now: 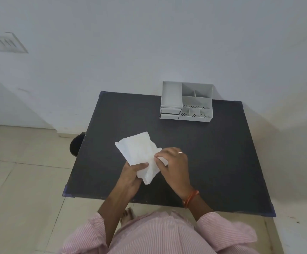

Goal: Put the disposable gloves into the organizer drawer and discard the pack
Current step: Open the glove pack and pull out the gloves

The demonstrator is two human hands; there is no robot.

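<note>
Two hands [130, 173] grip one glove pack [139, 153].

Crumpled white glove pack [139, 153] held above the table; grey organizer [186, 101] with 2 closed drawers [170, 113].

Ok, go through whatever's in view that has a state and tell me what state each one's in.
Glove pack: held above the table, crumpled, both hands on it.
Left hand: gripping the pack's lower end.
Right hand: pinching the pack's right edge.
Organizer: upright at the table's far edge, compartments look empty.
Organizer drawers: look slightly out.
</note>
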